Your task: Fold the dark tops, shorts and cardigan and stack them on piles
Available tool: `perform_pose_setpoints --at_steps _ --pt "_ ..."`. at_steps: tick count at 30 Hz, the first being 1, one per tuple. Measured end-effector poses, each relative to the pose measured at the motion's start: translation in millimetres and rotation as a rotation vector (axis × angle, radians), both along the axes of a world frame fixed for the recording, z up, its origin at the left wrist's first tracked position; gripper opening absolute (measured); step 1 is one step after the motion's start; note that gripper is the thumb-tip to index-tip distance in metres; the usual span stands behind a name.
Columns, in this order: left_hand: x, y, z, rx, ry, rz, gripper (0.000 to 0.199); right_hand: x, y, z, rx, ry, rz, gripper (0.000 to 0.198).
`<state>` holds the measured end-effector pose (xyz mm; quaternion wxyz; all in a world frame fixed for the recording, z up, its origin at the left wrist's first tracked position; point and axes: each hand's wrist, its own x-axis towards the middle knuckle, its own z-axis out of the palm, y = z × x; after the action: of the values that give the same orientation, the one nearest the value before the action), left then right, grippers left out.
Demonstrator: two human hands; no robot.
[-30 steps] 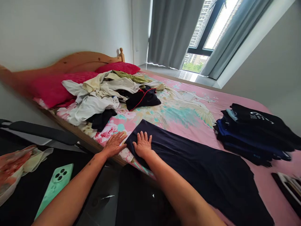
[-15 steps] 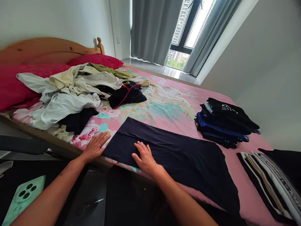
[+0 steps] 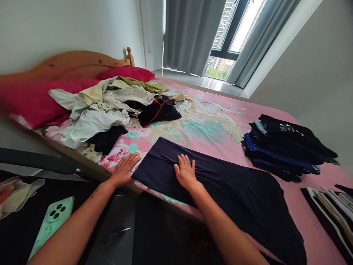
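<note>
A dark navy garment (image 3: 226, 184), long and flat like trousers folded lengthwise, lies along the near edge of the bed. My right hand (image 3: 186, 171) rests palm down on it, left of its middle, fingers spread. Small creases run through the cloth beside that hand. At the garment's left end, my left hand (image 3: 126, 170) lies flat on the flowered sheet, with its fingers stretched out and its edge by the cloth's corner. Neither hand grips anything.
Rumpled clothes (image 3: 96, 114) are heaped at the left before red pillows (image 3: 68, 95). To the right stand a stack of dark folded clothes (image 3: 286, 147) and a stack of lighter folded ones (image 3: 331, 213). A green phone (image 3: 52, 224) lies on a black surface at lower left.
The view has turned left, so everything sits farther right in the picture. My right hand has slid slightly away from me across the garment. My left hand has stayed by its corner.
</note>
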<state>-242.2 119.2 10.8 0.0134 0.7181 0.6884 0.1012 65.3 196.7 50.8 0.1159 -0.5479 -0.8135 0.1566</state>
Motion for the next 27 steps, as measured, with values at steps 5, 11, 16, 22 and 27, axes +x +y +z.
perform_pose_setpoints --at_steps 5,11,16,22,27 --pt "5.6 -4.0 1.6 0.009 0.012 0.045 0.056 -95.6 1.7 -4.5 0.012 0.165 0.088 0.051" --pt "18.7 0.0 2.4 0.005 0.004 0.137 0.052 -114.3 -6.9 -30.4 0.12 0.248 0.086 0.048" --pt "37.2 20.1 5.8 0.102 0.053 0.365 0.043 -112.0 -4.9 -33.1 0.131 0.283 0.048 0.048" --pt "52.8 45.0 15.3 0.111 0.055 0.434 0.04 -113.4 -3.7 -30.2 0.093 0.291 0.049 0.05" --pt "65.3 75.7 -0.3 0.022 -0.164 0.153 0.041 -109.8 0.8 -28.3 0.02 0.368 0.052 0.051"
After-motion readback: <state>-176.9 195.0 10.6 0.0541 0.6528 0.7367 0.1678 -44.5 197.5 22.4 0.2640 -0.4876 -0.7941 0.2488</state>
